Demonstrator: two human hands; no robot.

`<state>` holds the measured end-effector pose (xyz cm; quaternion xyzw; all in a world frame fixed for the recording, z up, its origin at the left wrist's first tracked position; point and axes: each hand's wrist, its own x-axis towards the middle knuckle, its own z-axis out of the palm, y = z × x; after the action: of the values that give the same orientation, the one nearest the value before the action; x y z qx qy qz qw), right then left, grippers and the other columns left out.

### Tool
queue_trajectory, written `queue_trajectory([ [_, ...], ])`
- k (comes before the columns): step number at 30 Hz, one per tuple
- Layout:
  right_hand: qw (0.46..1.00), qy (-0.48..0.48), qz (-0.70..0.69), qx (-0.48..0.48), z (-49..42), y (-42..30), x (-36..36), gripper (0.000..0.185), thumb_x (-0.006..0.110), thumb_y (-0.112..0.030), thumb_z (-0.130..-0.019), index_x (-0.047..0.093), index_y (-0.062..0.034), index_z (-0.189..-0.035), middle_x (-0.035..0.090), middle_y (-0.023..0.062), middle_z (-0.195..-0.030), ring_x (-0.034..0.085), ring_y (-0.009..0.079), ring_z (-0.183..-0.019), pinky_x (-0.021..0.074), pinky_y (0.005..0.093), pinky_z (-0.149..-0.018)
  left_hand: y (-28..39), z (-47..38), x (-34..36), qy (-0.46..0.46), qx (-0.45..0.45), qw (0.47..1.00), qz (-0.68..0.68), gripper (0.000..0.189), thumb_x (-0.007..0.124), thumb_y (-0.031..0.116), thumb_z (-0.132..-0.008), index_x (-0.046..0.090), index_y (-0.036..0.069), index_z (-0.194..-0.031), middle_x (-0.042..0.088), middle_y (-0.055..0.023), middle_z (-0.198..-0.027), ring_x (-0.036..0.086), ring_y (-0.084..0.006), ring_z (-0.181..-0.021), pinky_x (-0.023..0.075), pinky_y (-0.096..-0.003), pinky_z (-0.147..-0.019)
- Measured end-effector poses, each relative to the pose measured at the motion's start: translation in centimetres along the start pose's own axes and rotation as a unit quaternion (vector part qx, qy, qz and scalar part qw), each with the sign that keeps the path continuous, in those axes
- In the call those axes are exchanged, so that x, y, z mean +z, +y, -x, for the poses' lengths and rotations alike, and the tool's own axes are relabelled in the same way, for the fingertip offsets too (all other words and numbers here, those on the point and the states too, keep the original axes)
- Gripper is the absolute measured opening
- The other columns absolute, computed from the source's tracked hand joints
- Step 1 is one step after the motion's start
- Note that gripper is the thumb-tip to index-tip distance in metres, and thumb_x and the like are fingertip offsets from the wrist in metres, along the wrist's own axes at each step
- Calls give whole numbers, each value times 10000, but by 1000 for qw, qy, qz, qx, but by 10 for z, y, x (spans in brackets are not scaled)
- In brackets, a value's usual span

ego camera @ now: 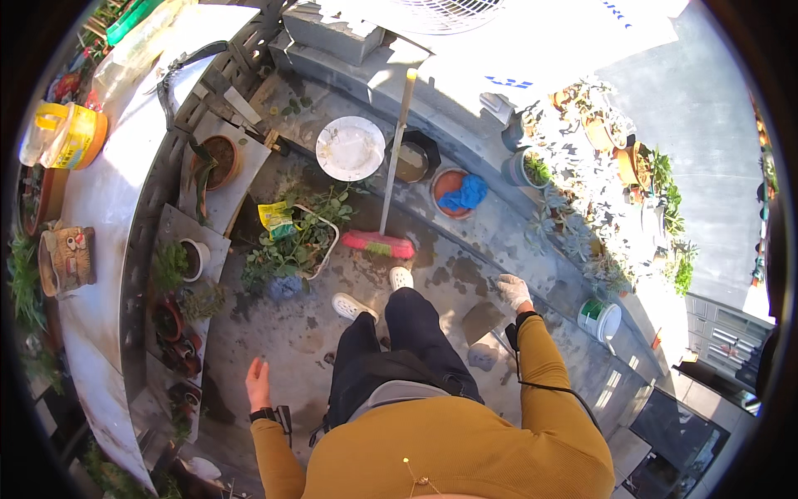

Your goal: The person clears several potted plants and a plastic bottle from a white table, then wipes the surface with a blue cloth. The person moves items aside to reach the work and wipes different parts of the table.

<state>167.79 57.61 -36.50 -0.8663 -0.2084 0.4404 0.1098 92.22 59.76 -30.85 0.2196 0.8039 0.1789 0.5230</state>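
My left hand [258, 383] is bare and hangs beside my leg, its fingers slightly bent with nothing in them. On my right hand [514, 292] is a whitish glove; the fingers point left, and no held object shows. Below that hand, on the wet concrete floor, lies a dustpan [483, 322] with a pale handle. A broom [378, 244] with pink bristles stands in front of my shoes, its pole reaching toward the ledge. Left of it, a white rectangular planter [330, 249] holds leafy stems, with a yellow-green packet [278, 219] on top.
A white basin [350, 148], a dark octagonal pot [414, 156] and a terracotta dish with blue cloth [464, 192] lie ahead. A white bucket [600, 319] stands right. Potted plants line the left shelf [215, 249] and the right ledge. A sickle-like tool [168, 87] rests on the wall.
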Motion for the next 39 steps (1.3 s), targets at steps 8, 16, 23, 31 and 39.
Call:
queue_trajectory([
  [8,990,-28,131,-35,-136,-60,15,468,713,-313,-894,674,2,-1239,727,156,-1140,679,257,-1057,502,343,-946,-13,52,53,64,-30,997,-35,496,661,135,-974,520,-40,-1416,585,-177,-1397,565,-232,-1277,426,-340,-1095],
  [16,979,2,201,-18,-346,-86,55,510,680,-471,-878,689,-28,-1129,673,218,-1214,621,406,-1137,491,434,-971,-58,134,134,60,-194,974,-104,492,708,171,-944,567,-33,-1369,643,-124,-1317,600,-210,-1205,446,-334,-1057],
  [23,968,142,160,127,-461,-88,102,892,724,-660,-784,559,-22,-1385,609,235,-1362,596,386,-1254,481,440,-1045,-54,175,148,45,-336,819,-463,634,568,534,-971,533,144,-1470,484,-204,-1510,336,-411,-1441,245,-478,-1196],
  [31,985,116,-126,-13,-460,-43,101,495,766,-303,-820,686,12,-1193,717,195,-1153,684,307,-1089,502,380,-940,-89,173,160,13,-258,951,-172,605,625,367,-951,502,43,-1446,527,-186,-1434,380,-341,-1338,341,-408,-1120],
  [39,903,-238,-315,-170,-241,-126,-23,361,573,-116,-801,659,64,-1101,723,150,-917,711,247,-816,575,360,-788,-45,149,220,35,-111,992,-50,530,695,232,-967,540,-8,-1413,645,-153,-1326,604,-195,-1209,467,-321,-1040],
])
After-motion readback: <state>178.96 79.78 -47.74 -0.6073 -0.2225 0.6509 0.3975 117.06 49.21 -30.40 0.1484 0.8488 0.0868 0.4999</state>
